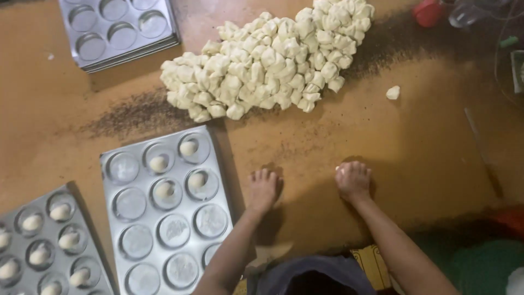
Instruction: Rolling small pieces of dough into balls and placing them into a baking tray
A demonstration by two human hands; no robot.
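A brown wooden table [415, 147], dusted with dark flour streaks, fills the view, and its widest bare stretch lies to the right of the hands and between them and the dough heap. The left hand [263, 189] presses palm-down on the table with fingers curled; whether it covers a dough piece cannot be told. The right hand [353, 180] is cupped over a small pale dough ball [340, 170], of which only a sliver shows at the fingertips. Just beside the left hand stands a silver metal baking tray with round cups [164, 218], its right edge near the wrist; four of its upper cups hold smooth, rounded dough balls, the others are greased and bare. A second silver tray with filled cups [46, 246] lies at the lower left, cut off by the frame edge. A stack of bare silver trays [117, 30] sits at the upper left. The large heap of cut, lumpy white dough pieces [267, 60] spreads across the top centre, well apart from both hands, with one stray dough piece [393, 92] to its right
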